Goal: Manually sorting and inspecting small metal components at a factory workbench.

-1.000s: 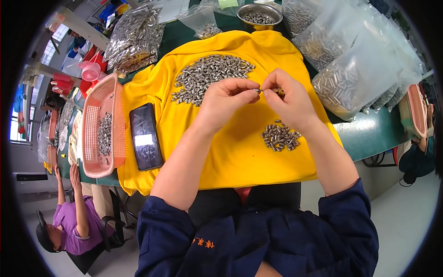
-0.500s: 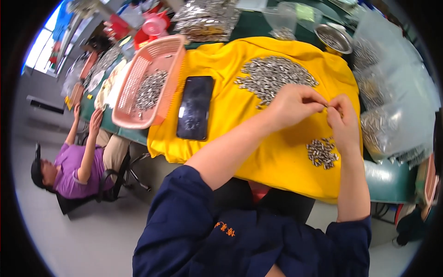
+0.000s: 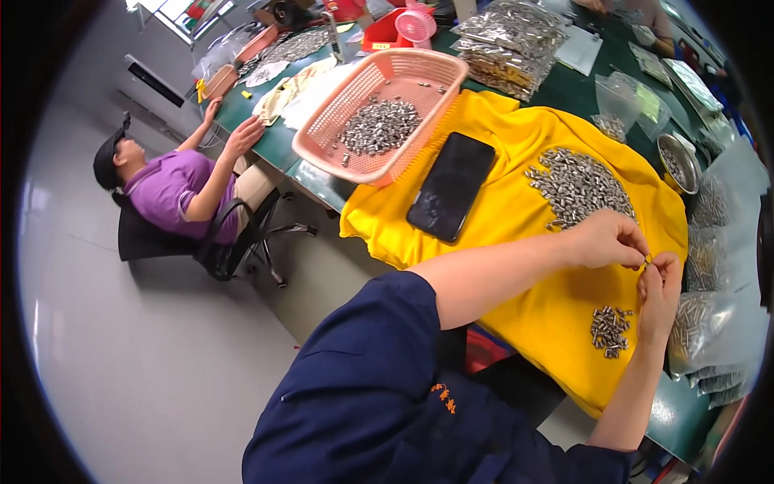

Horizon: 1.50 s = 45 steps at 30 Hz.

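My left hand and my right hand meet fingertip to fingertip over a yellow cloth, pinching one small metal part between them. A large heap of small silver metal parts lies on the cloth just beyond my left hand. A smaller heap of the same parts lies below my right hand. A black phone rests face up on the cloth's left side.
A pink plastic basket with metal parts stands left of the phone. Clear bags of parts pile at the right, more bags at the back, beside a steel bowl. A person in a purple shirt sits at the table's left end.
The view has swung left and tilted, so the cloth and my hands now sit at the right. My hands stay together on the small part.
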Each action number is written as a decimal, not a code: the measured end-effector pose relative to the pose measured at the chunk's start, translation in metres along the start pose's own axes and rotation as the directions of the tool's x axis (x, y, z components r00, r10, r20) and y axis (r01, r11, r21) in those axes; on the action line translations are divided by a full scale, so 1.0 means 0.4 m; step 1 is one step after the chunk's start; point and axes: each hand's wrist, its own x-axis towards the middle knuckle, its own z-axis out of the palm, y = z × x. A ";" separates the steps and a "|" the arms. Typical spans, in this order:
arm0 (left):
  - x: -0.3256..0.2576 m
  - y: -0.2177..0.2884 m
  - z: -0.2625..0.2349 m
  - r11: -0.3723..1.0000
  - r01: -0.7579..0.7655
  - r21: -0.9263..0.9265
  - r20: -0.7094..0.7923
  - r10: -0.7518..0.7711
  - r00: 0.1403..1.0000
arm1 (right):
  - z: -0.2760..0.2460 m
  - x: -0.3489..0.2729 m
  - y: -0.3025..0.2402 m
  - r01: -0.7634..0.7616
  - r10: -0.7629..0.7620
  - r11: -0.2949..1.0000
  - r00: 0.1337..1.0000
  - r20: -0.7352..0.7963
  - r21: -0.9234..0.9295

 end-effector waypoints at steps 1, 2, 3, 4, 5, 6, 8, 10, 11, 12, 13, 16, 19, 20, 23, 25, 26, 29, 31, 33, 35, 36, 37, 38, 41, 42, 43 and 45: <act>-0.004 0.006 0.001 0.996 0.042 -0.073 -0.013 -0.043 0.999 | -0.001 0.001 0.003 0.002 -0.002 1.000 1.000 0.016 0.007; -0.008 0.010 0.001 0.986 0.081 -0.146 -0.023 -0.085 0.996 | 0.000 0.003 0.005 0.015 -0.015 1.000 1.000 0.016 -0.023; -0.010 0.006 -0.003 0.989 0.074 -0.130 -0.028 -0.078 0.997 | 0.002 0.005 0.007 0.029 -0.028 0.998 0.999 0.016 -0.052; -0.007 0.003 0.000 0.989 0.071 -0.132 -0.032 -0.076 0.997 | -0.002 0.006 0.016 0.092 -0.094 0.986 0.996 -0.009 -0.136; -0.005 0.002 0.002 0.986 0.080 -0.149 -0.024 -0.085 0.996 | -0.006 0.006 0.016 0.093 -0.095 0.986 0.996 -0.004 -0.137; -0.005 0.003 0.003 0.982 0.090 -0.166 -0.015 -0.094 0.995 | -0.008 0.006 0.015 0.125 -0.127 0.973 0.992 0.003 -0.194; -0.011 0.006 -0.005 0.985 0.090 -0.145 -0.035 -0.096 0.995 | -0.001 0.006 0.017 0.159 -0.158 0.958 0.987 0.023 -0.240; -0.016 0.006 -0.004 0.998 0.031 -0.049 -0.024 -0.033 0.999 | 0.004 -0.001 0.007 0.306 -0.314 0.806 0.947 0.072 -0.507; -0.014 0.008 -0.002 0.998 0.030 -0.051 -0.020 -0.031 0.999 | 0.000 -0.005 0.002 0.305 -0.315 0.804 0.947 0.069 -0.510; -0.012 0.009 0.004 0.999 0.021 -0.028 -0.006 -0.022 1.000 | -0.007 -0.011 -0.003 0.277 -0.286 0.819 0.956 0.062 -0.502; -0.002 0.009 0.018 1.000 0.012 -0.013 0.025 -0.011 1.000 | -0.024 -0.020 -0.009 0.241 -0.256 0.831 0.966 0.040 -0.502; -0.003 0.016 0.015 0.935 -0.094 0.341 -0.019 0.107 0.994 | 0.009 -0.029 -0.035 0.220 -0.280 0.765 0.960 -0.005 -0.605; -0.015 0.025 -0.011 0.915 -0.010 0.404 -0.056 0.036 0.998 | 0.053 -0.015 -0.071 0.237 -0.248 0.791 0.967 0.057 -0.564; -0.016 0.028 -0.016 0.939 0.032 0.341 -0.047 -0.017 0.999 | 0.044 -0.001 -0.047 0.299 -0.301 0.810 0.950 0.081 -0.505; -0.001 0.017 -0.009 0.962 0.094 0.257 -0.061 -0.081 0.995 | 0.045 -0.006 -0.042 0.252 -0.290 0.846 0.957 -0.008 -0.469; 0.001 0.016 0.001 0.982 0.119 0.144 -0.065 -0.110 0.992 | 0.043 -0.011 -0.044 0.261 -0.304 0.866 0.952 -0.034 -0.427; 0.003 0.015 0.006 0.984 0.112 0.139 -0.044 -0.107 0.993 | 0.037 -0.012 -0.045 0.255 -0.307 0.861 0.950 -0.050 -0.440; 0.000 0.016 0.016 0.983 0.176 -0.050 -0.076 -0.180 0.981 | 0.029 -0.014 -0.051 0.189 -0.208 0.922 0.978 -0.021 -0.337; -0.001 0.011 0.015 0.982 0.176 -0.064 -0.072 -0.181 0.981 | 0.027 -0.016 -0.053 0.180 -0.195 0.930 0.981 -0.018 -0.321; -0.005 0.011 0.012 0.981 0.176 -0.076 -0.073 -0.182 0.981 | 0.027 -0.015 -0.050 0.171 -0.183 0.938 0.983 -0.010 -0.303; -0.008 0.011 0.010 0.978 0.194 -0.070 -0.083 -0.200 0.976 | 0.025 -0.013 -0.044 0.157 -0.157 0.950 0.987 0.019 -0.270; -0.007 0.008 0.005 0.978 0.197 -0.070 -0.080 -0.202 0.976 | 0.023 -0.012 -0.045 0.154 -0.156 0.950 0.988 0.016 -0.270; -0.005 0.005 -0.001 0.981 0.181 -0.064 -0.082 -0.186 0.979 | 0.019 -0.012 -0.051 0.072 -0.070 0.979 0.997 0.019 -0.193; -0.003 0.002 -0.006 0.984 0.167 -0.058 -0.083 -0.171 0.982 | 0.015 -0.012 -0.054 -0.013 0.017 0.993 0.999 0.029 -0.114; -0.002 -0.001 -0.001 0.985 0.174 0.016 -0.068 -0.173 0.983 | -0.005 -0.001 -0.049 0.048 -0.055 0.994 0.996 -0.076 -0.094; -0.002 -0.001 0.004 0.980 0.176 0.094 -0.063 -0.170 0.983 | -0.014 0.002 -0.051 0.033 -0.040 0.996 0.995 -0.088 -0.086; -0.004 -0.002 0.007 0.979 0.181 0.093 -0.055 -0.176 0.983 | -0.018 0.006 -0.052 0.028 -0.036 0.996 0.995 -0.096 -0.085; -0.006 -0.004 0.013 0.968 0.204 0.149 -0.036 -0.201 0.979 | -0.021 0.010 -0.053 0.067 -0.074 0.994 0.994 -0.079 -0.091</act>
